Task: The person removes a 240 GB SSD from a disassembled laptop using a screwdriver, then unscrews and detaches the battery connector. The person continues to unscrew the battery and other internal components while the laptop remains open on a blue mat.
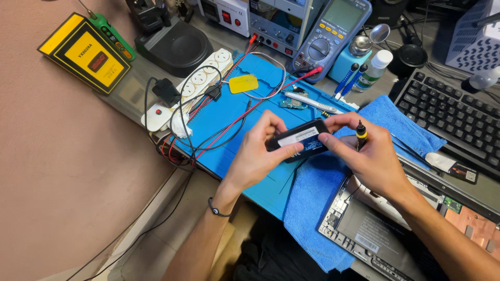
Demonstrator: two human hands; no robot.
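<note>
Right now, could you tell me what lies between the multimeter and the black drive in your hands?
In the head view, a small circuit board and a white pen-like tool lie on the blue mat between multimeter and drive.

A plain pinkish-brown wall (57, 156) flanks a cluttered grey workbench (130, 91) under even light

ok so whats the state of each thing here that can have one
flat black rectangular drive, held off the mat by both hands
left hand, grip closed on drive
right hand, on drive, also holding the black screwdriver
grey laptop, bottom cover off
grey multimeter, screen blank
</note>
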